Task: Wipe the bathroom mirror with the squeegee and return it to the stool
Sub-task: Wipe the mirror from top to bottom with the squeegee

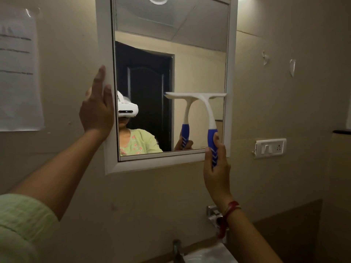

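head view: wiping step in hand. right hand (pixel 216 173) at 5 o'clock, fingers + thumb curled round the blue handle of the squeegee (pixel 207 110), its blade on the mirror (pixel 199 63) glass, rt half, approx 3 o'clock. left hand (pixel 96 112) at 9 o'clock, fingers near straight, pressed on the white frame (pixel 105 54), holding nothing. next, i'd judge: pull down w/ even pressure, then do the left strip; stool not in view. paper sheet (pixel 19 73) on the wall at 9 o'clock: writing too blurred to read; no brand visible.
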### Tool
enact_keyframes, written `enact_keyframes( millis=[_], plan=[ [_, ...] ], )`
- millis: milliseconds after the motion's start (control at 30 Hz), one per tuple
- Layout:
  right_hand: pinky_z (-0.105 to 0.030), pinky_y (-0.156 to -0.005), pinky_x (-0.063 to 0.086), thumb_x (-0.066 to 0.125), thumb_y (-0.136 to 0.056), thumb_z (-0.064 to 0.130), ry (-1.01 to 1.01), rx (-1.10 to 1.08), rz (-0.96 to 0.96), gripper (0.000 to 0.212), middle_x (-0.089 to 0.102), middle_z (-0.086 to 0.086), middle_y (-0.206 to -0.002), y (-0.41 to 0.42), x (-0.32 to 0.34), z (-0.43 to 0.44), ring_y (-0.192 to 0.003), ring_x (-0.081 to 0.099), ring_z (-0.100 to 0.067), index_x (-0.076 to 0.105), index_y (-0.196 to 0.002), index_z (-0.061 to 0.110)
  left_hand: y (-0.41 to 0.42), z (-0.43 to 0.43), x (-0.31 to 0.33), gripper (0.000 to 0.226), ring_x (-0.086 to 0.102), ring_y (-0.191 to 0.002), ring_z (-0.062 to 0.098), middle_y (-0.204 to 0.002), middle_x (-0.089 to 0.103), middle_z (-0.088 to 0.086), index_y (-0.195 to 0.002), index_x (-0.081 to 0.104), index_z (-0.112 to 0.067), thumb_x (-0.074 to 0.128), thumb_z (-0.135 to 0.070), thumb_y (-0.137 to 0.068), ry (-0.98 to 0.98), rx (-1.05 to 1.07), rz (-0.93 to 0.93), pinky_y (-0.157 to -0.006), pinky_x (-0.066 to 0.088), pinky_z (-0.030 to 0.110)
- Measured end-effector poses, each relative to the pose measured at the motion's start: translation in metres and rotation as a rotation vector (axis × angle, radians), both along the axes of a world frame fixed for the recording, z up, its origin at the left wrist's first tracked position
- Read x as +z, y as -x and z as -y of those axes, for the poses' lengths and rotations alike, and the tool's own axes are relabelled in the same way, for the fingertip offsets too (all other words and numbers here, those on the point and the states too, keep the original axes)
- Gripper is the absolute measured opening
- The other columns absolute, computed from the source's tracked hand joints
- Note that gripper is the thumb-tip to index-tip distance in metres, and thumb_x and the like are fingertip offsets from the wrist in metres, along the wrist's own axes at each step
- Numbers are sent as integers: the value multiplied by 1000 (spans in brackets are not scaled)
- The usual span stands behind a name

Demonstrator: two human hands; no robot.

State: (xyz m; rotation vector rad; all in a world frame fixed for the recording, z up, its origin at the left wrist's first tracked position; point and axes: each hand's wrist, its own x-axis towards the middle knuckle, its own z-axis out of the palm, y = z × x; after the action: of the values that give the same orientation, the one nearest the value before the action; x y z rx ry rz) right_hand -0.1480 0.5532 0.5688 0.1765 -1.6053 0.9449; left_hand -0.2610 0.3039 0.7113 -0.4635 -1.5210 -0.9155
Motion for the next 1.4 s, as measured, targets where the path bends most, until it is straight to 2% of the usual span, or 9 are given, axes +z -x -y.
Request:
enact_keyframes(
  millis=[100, 200, 333, 500, 633, 700, 1033, 1300, 1400],
  plan=[
    [-17, -50, 49, 38, -91, 35, -21, -2, 66, 46, 54, 8, -84, -3, -44, 0, -59, 56, -7, 25, -133, 45, 0, -1, 0, 43, 58, -95, 36, -130, 53, 13, -144, 26, -32, 29, -35, -101, 0, 1, 2, -73, 44, 36],
    [-13, -49, 46, 37, -89, 36, -29, 2, 78, 45, 51, 6, -78, -8, -65, 3, -59, 55, -6, 24, -129, 52, 1, 0, 0, 43, 59, -93, 36, -131, 53, 13, -144, 26, -32, 29, -36, -101, -4, -4, -7, -73, 44, 35],
    [-12, -53, 51, 38, -90, 40, 35, 30, 38, 45, 55, 12, -86, -5, -38, 4, -63, 58, -3, 27, -133, 42, 2, -1, 1, 43, 57, -100, 34, -134, 51, 11, -144, 26, -30, 29, -34, -101, -1, -3, -12, -76, 42, 33],
    [-9, -64, 52, 40, -90, 37, 30, 18, 12, 44, 45, 47, -111, -4, -12, 9, -86, 59, 8, 25, -130, 51, -3, 0, 1, 43, 56, -101, 35, -134, 52, 11, -144, 26, -31, 30, -34, -101, -6, -4, 14, -76, 43, 37],
    [-11, -56, 52, 38, -89, 40, 48, 5, 58, 44, 57, 14, -97, -7, -46, 7, -70, 59, 0, 24, -130, 49, -3, -1, 0, 43, 59, -80, 22, -129, 55, 14, -144, 26, -30, 30, -34, -101, -6, -11, 4, -68, 36, 27],
    [-9, -53, 48, 39, -89, 35, 38, 0, 82, 43, 55, 6, -86, -9, -65, 6, -65, 58, -1, 26, -130, 45, -1, -1, 0, 43, 60, -85, 30, -127, 55, 16, -144, 26, -30, 30, -34, -101, -4, -14, 4, -69, 36, 27],
    [-21, -54, 55, 38, -88, 40, 50, 14, 66, 55, 54, 16, -92, -8, -35, 2, -70, 60, -3, 28, -141, 27, 1, -1, 0, 43, 58, -97, 35, -130, 54, 14, -144, 26, -32, 30, -35, -101, -2, -6, 11, -73, 41, 33],
    [-11, -49, 48, 38, -88, 39, 56, -2, 125, 42, 54, 5, -83, -22, -84, 10, -63, 58, -5, 29, -127, 49, 3, -1, -1, 43, 49, -80, 16, -125, 56, 18, -144, 26, -29, 29, -34, -101, 0, -15, -8, -71, 42, 30],
    [-11, -49, 48, 39, -88, 36, 65, 10, 119, 40, 53, 6, -81, -27, -77, 13, -63, 58, -4, 30, -126, 47, 4, -1, 0, 43, 54, -82, 24, -130, 54, 14, -144, 26, -29, 29, -34, -101, 0, -11, -11, -71, 42, 31]
  ],
)
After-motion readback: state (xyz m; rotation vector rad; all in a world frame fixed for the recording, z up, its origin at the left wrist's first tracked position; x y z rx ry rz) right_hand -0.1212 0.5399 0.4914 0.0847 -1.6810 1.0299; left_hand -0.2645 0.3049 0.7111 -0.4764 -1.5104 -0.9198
